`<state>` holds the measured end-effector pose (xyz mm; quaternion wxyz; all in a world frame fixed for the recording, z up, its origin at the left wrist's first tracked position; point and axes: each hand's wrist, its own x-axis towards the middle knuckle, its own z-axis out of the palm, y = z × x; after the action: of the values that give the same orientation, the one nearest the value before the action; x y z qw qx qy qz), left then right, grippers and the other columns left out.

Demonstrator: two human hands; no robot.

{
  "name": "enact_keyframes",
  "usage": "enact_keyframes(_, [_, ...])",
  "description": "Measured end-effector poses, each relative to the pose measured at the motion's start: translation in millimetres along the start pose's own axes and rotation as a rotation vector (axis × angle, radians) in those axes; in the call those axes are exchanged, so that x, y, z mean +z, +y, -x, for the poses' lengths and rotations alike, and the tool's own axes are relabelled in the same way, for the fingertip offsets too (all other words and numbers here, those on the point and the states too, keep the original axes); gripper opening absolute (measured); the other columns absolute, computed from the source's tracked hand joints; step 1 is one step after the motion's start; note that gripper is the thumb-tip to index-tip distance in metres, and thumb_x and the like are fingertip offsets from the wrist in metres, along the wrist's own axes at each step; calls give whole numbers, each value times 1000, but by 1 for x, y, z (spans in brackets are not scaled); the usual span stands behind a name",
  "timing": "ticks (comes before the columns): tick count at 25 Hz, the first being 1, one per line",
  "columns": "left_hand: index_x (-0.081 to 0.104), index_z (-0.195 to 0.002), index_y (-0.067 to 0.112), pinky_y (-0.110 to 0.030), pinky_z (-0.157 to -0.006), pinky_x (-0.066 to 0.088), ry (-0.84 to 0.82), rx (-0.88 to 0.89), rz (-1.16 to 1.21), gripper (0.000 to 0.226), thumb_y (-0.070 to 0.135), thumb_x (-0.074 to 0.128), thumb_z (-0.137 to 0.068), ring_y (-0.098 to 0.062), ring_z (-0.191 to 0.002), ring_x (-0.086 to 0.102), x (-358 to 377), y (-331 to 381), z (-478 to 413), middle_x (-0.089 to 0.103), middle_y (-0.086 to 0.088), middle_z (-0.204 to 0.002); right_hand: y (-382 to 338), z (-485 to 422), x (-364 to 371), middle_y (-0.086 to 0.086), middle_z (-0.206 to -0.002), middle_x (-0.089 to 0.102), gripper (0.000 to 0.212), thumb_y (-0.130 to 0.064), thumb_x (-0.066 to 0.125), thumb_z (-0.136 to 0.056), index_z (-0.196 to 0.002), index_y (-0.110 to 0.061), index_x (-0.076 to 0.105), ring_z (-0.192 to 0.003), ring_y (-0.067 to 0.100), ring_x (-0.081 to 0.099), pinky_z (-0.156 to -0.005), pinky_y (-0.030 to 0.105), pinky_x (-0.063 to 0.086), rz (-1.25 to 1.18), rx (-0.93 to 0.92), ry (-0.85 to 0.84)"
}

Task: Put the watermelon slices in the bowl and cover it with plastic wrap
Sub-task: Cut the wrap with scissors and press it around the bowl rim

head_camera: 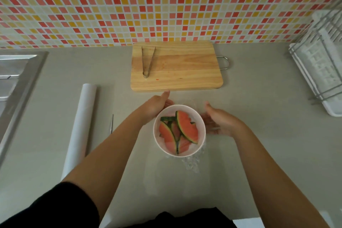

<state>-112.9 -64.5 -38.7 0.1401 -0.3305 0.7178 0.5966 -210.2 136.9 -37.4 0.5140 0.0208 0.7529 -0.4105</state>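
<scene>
A white bowl (201, 129) stands on the grey counter, holding several watermelon slices (187, 127) with green rinds. A sheet of clear plastic wrap (192, 163) lies over the bowl and hangs crumpled past its near right side. My left hand (157, 105) is at the bowl's far left rim, fingers extended against the wrap. My right hand (220, 122) is close to the bowl's right side, palm toward it, fingers straight; whether it touches the wrap I cannot tell.
The plastic wrap roll (81, 126) lies to the left, a thin blade (112, 124) beside it. A wooden cutting board (175, 66) with metal tongs (147, 61) sits behind the bowl. A sink (16, 79) is far left, a dish rack (322, 65) far right.
</scene>
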Motion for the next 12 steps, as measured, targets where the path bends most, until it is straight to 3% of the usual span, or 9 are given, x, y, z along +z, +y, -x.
enact_keyframes(2, [67,-102,9,-33,-79,52,-112,-79,122,64,58,27,-95,-21,-90,66,3,6,-6,70,-9,-97,16,19,-2,-4,-79,74,55,-57,33,-94,-82,-22,74,-69,8,68,-60,25,52,-60,1,-154])
enact_keyframes(4, [68,-96,11,-32,-76,52,-111,-99,207,60,59,31,-94,-21,-85,66,3,2,-6,71,-8,-90,22,25,1,-2,-91,72,35,-41,43,-96,-103,-18,69,-76,10,66,-61,24,52,-118,-97,-160])
enact_keyframes(6, [69,-92,13,-32,-76,52,-64,-82,257,55,56,35,-94,-21,-82,66,-1,-8,-1,71,-7,-87,18,24,9,3,-96,68,25,-26,48,-96,-112,-11,61,-77,12,63,-63,23,51,-183,-201,-99])
enact_keyframes(9, [70,-95,13,-28,-70,50,14,-81,295,48,51,40,-95,-20,-82,65,-12,-31,19,70,-6,-85,2,17,25,3,-85,64,12,-21,52,-95,-97,-13,60,-68,10,60,-56,20,47,-167,-258,-59])
enact_keyframes(12, [68,-98,5,-28,-68,50,46,-143,310,58,55,39,-93,-20,-80,62,-20,-56,39,66,-5,-80,-13,11,35,-3,-62,58,20,-32,51,-94,-85,-17,61,-46,6,50,-43,20,35,74,-159,-90])
